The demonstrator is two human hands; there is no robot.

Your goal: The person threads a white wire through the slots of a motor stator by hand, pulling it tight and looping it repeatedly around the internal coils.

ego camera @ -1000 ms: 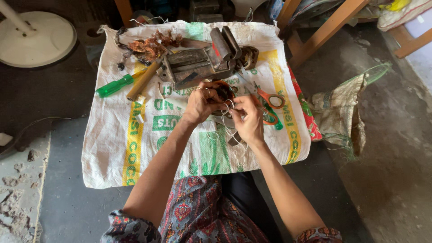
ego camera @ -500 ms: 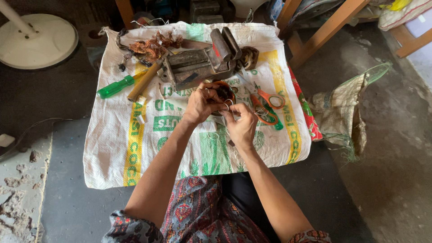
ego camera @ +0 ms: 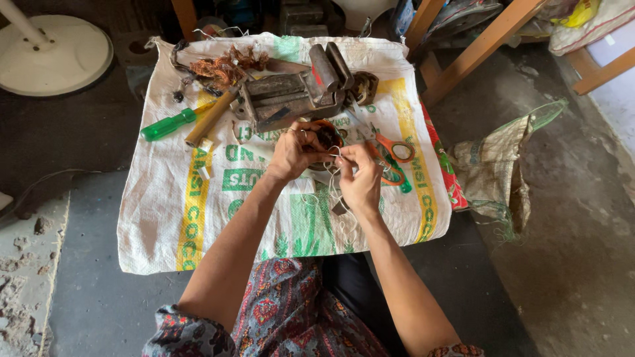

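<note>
With the left hand [ego camera: 294,151] clutching a small dark coil [ego camera: 327,137] above the woven sack [ego camera: 198,218] and the right hand [ego camera: 360,182] pinching thin white thread [ego camera: 336,153], I'd worry a hard tug could snap or tangle it near the orange-handled scissors [ego camera: 391,155].

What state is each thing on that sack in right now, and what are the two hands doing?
left hand: closed around a small dark round part, held above the sack
right hand: pinching thin pale thread beside that part
orange-handled scissors: lying flat, blades shut
green-handled screwdriver: lying flat, untouched
metal vise: resting on the sack
woven sack: spread flat on the floor
</note>
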